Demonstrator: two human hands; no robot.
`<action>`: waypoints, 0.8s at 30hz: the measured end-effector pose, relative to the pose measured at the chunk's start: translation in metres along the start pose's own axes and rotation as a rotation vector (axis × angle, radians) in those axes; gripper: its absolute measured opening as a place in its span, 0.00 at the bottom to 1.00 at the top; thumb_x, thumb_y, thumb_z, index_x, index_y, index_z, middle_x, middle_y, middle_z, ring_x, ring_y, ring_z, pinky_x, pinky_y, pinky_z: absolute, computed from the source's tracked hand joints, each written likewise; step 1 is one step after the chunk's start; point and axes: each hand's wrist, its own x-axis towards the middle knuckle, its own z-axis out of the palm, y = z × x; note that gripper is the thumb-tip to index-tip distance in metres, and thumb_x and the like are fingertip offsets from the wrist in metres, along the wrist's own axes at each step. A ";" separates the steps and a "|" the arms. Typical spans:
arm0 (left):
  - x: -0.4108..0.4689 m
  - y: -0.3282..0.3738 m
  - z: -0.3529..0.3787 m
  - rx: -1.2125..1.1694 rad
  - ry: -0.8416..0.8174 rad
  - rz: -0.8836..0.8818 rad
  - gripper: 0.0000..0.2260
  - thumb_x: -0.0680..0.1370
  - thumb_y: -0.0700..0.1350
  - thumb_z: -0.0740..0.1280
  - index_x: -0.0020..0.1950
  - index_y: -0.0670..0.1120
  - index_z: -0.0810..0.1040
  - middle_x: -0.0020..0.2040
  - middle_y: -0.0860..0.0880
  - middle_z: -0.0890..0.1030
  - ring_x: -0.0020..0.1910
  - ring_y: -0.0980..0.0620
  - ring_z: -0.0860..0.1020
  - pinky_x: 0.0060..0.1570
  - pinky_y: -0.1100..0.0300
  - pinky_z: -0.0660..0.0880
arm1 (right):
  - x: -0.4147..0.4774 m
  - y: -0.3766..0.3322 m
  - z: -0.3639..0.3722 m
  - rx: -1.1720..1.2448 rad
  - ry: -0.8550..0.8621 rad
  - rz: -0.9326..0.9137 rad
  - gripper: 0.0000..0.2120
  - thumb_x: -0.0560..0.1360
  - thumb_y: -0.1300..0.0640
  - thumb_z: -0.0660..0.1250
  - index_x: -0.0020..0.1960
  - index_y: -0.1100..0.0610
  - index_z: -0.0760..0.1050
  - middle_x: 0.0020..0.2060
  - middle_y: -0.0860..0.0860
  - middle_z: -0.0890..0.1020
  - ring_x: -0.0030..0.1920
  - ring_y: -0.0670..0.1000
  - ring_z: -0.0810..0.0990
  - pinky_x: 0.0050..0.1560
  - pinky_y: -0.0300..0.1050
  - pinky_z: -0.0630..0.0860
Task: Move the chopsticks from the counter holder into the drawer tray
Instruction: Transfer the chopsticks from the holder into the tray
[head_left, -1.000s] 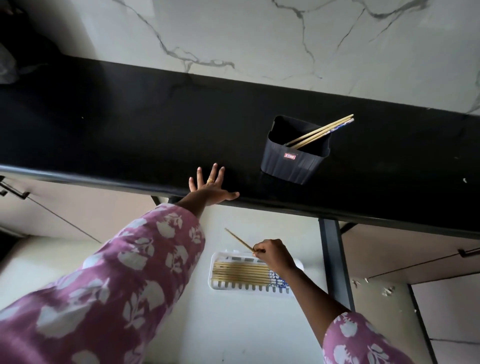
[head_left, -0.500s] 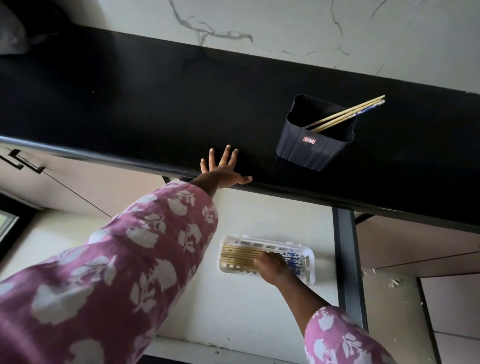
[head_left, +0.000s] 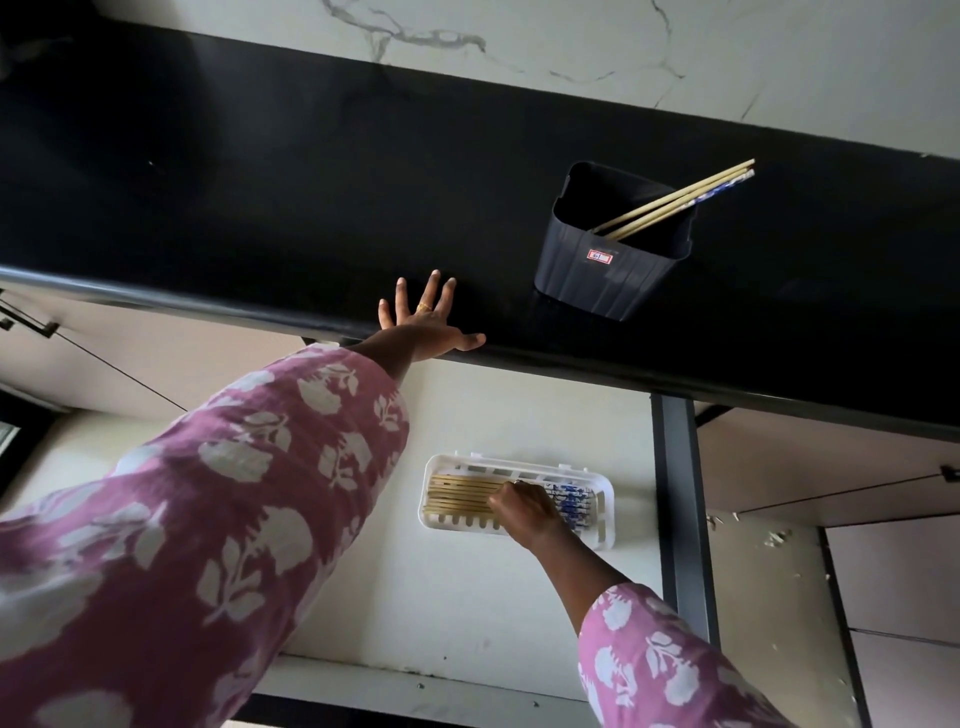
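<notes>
Inside the slotted tray (head_left: 519, 464) lie slender chopsticks (head_left: 457, 496).

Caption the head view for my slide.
Right hand in the chopstick tray; left hand flat on the black counter near the holder.

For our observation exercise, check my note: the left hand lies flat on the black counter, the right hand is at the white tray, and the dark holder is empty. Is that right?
Not quite: the holder is not empty; the head view shows chopsticks leaning out of it. The left hand on the counter and the right hand at the tray are as stated.
</notes>
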 end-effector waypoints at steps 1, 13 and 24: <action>0.000 0.000 0.000 -0.002 0.001 0.000 0.42 0.71 0.68 0.62 0.76 0.59 0.39 0.76 0.60 0.36 0.74 0.44 0.32 0.70 0.42 0.36 | -0.001 0.000 0.000 0.003 0.004 0.000 0.10 0.77 0.65 0.56 0.49 0.64 0.76 0.52 0.62 0.80 0.55 0.60 0.79 0.51 0.49 0.75; 0.002 0.000 0.002 0.004 0.016 -0.012 0.42 0.71 0.68 0.61 0.76 0.60 0.40 0.76 0.61 0.36 0.74 0.44 0.32 0.70 0.42 0.36 | -0.005 0.000 -0.001 0.068 -0.014 0.008 0.10 0.77 0.63 0.56 0.45 0.64 0.75 0.51 0.63 0.81 0.53 0.60 0.79 0.50 0.47 0.73; -0.002 -0.001 0.003 -0.019 -0.015 -0.025 0.41 0.72 0.67 0.61 0.76 0.60 0.40 0.76 0.61 0.36 0.74 0.44 0.31 0.70 0.43 0.35 | -0.013 0.024 -0.036 0.111 0.083 0.061 0.11 0.50 0.56 0.77 0.25 0.52 0.74 0.22 0.45 0.77 0.26 0.44 0.79 0.23 0.30 0.68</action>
